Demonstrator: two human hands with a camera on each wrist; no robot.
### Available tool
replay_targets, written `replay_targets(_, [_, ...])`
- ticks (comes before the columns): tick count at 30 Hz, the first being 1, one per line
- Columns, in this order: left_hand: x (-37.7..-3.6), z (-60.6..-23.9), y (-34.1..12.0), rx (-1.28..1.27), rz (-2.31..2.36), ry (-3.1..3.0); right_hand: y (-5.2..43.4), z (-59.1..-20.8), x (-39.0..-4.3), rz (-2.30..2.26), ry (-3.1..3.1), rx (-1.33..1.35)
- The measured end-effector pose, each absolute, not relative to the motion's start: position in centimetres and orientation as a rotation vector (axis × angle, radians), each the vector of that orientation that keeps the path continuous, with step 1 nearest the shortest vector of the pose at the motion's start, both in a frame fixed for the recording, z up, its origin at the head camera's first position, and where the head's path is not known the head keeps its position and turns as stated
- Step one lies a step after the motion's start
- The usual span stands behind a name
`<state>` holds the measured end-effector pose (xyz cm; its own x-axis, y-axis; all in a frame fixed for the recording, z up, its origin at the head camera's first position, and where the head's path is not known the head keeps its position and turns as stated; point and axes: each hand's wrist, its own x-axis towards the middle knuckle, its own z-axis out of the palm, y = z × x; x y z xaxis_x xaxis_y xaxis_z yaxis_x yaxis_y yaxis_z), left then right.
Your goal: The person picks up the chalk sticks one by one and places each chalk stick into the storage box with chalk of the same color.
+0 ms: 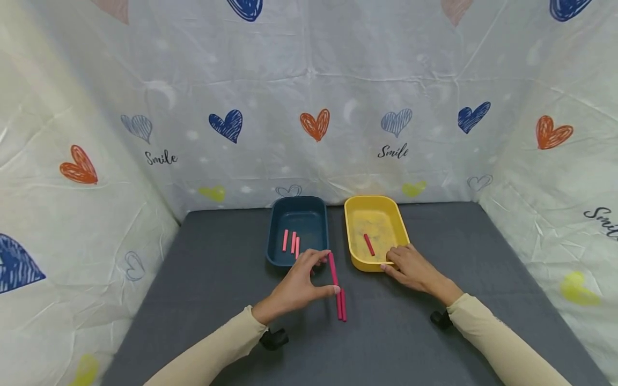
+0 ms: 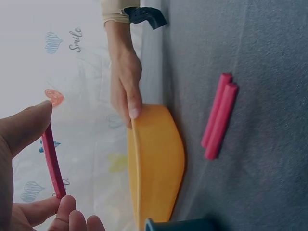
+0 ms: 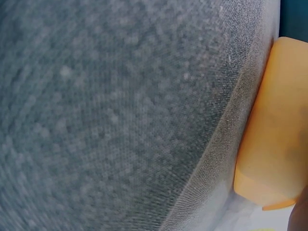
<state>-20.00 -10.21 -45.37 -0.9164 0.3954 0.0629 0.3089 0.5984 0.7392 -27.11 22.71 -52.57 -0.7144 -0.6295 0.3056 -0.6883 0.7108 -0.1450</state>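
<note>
Left hand pinches 1 pink stick above the grey mat | right hand lies flat-fingered on yellow tray rim | 2 sticks on the mat | 3 sticks in blue tray

From my feed the surface reads as dark grey woven cloth, matt, with a fine nubbly weave plain in the right wrist view. The yellow tray and blue tray look like smooth moulded plastic with a dull sheen; the pink stick pinched in my left hand and the pair of sticks on the cloth look matt and smooth. The backdrop is thin, creased, printed sheeting, faintly satiny.
</note>
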Motion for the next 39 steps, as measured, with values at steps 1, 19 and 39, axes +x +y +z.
replay_targets(1, [-20.1,-45.3,-10.2,0.595,1.221,2.715,22.7,-52.6,-27.1,0.367,-2.684,1.053])
replay_targets(19, [-24.6,-43.7,-6.2,0.624,1.268,2.728,22.8,-52.9,-27.2,0.332,-2.694,1.039])
replay_targets(39, [-29.2,-44.4,-2.4,0.628,1.275,2.699,22.9,-52.8,-27.1,0.340,-2.709,1.030])
